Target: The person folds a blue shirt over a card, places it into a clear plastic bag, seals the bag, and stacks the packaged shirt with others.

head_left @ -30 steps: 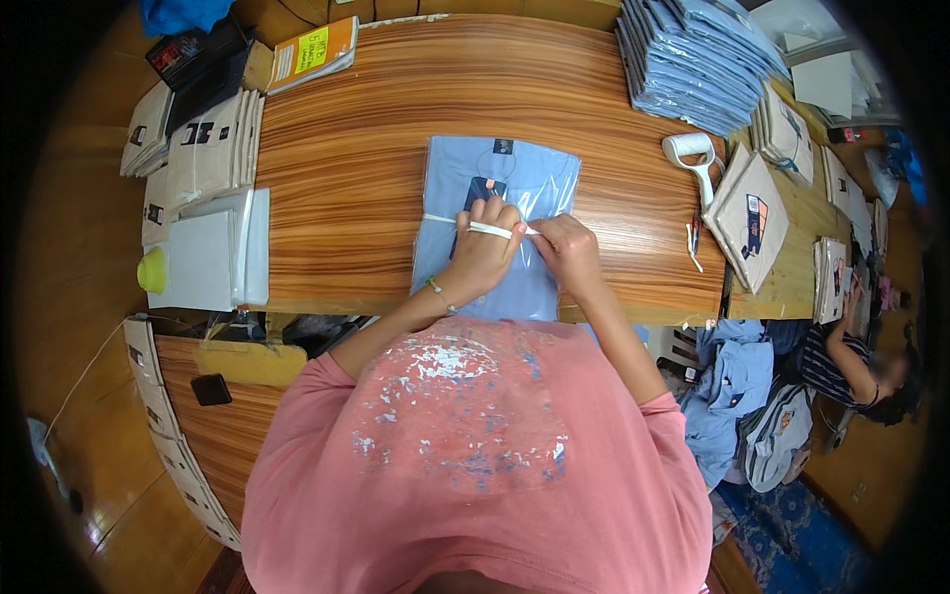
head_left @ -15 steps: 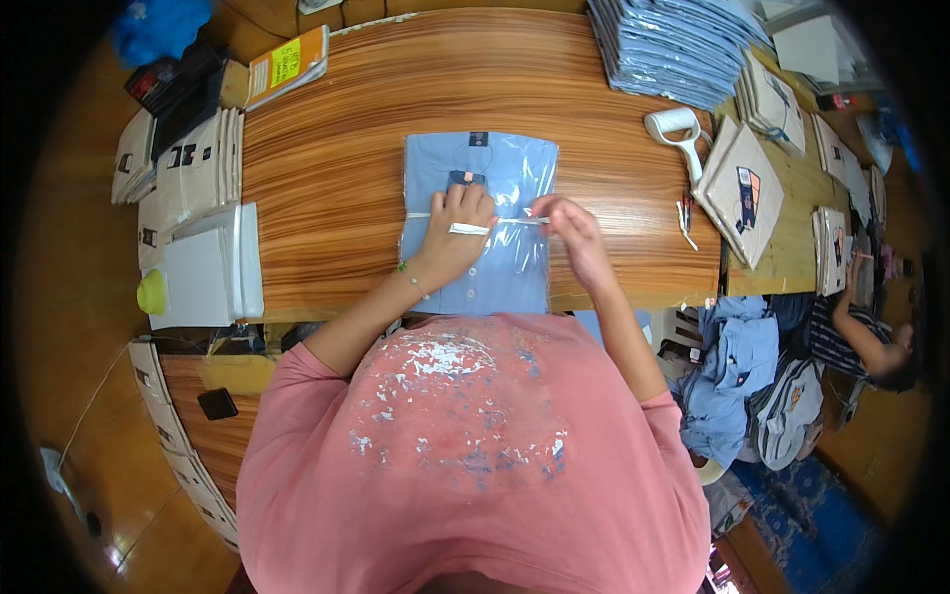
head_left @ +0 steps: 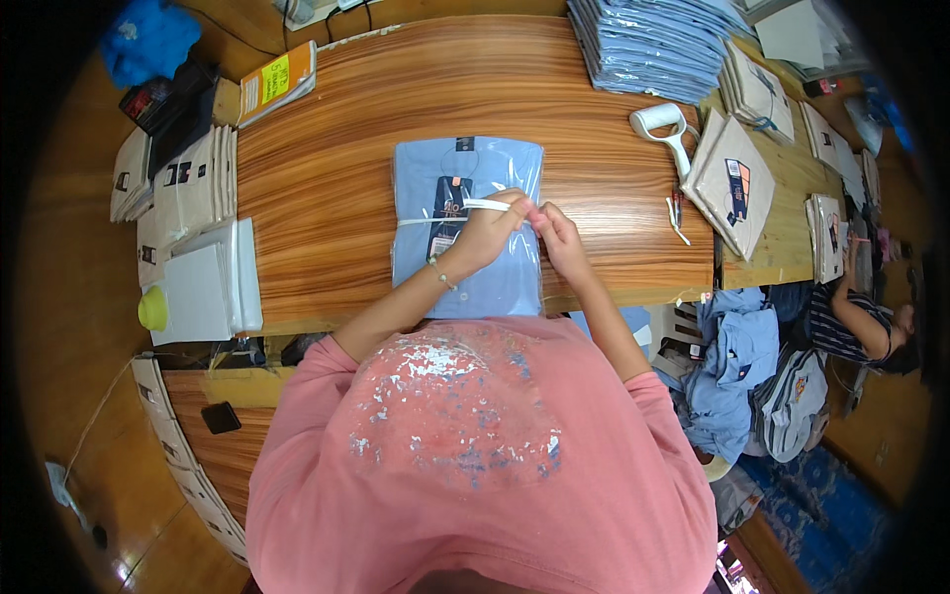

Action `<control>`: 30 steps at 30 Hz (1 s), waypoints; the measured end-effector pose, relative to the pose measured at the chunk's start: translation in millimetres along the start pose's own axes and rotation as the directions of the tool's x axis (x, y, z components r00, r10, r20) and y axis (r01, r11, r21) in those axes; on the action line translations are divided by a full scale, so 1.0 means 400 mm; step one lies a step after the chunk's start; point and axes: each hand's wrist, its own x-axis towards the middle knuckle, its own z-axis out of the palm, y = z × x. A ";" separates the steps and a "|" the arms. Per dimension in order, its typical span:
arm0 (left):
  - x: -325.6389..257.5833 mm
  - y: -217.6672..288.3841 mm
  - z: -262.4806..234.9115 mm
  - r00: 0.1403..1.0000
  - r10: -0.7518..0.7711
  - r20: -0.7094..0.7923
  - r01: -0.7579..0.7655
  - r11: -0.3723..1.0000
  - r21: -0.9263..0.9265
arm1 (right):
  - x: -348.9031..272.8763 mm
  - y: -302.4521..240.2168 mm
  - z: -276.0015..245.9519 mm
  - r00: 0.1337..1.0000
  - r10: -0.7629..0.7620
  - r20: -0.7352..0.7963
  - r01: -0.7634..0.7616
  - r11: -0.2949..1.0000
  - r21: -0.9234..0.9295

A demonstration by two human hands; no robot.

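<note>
A folded light blue shirt (head_left: 421, 178) in clear plastic, maybe the top one of a pile, lies on the table before me. A white strip (head_left: 421, 221) runs across its middle, and a loose end of it sticks out above my left hand. My left hand (head_left: 495, 236) rests over the shirt's right half, its fingers closed on the strip. Close against it, my right hand (head_left: 562, 243) pinches the strip at the package's right edge. The knot or crossing between the fingertips is hidden. A dark tag (head_left: 450, 213) shows through the plastic.
A tall stack of blue packaged shirts (head_left: 653, 49) stands at the back right. Near it lie a white lint roller (head_left: 661, 121), a small pen-like tool (head_left: 676, 213) and beige packages (head_left: 727, 183). White sheets (head_left: 198, 282) and a notebook (head_left: 279, 84) are at left. Another person (head_left: 856, 322) is far right.
My left hand has slid right off the tag, and my right hand has moved slightly left. Both hands now meet at the package's right edge on the strip.
</note>
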 end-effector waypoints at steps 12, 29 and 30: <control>-0.003 0.000 -0.049 0.984 -0.104 -0.142 0.034 0.904 -0.427 | -0.014 -0.017 -0.028 0.982 0.169 0.083 -0.109 0.872 -0.478; 0.013 -0.005 0.009 0.919 0.249 0.305 -0.391 0.674 0.627 | -0.021 -0.007 -0.023 0.981 0.170 0.092 -0.117 0.901 -0.417; 0.013 -0.007 0.004 0.921 0.263 0.288 -0.382 0.756 0.531 | -0.022 -0.005 -0.022 0.986 0.142 0.084 -0.097 0.911 -0.402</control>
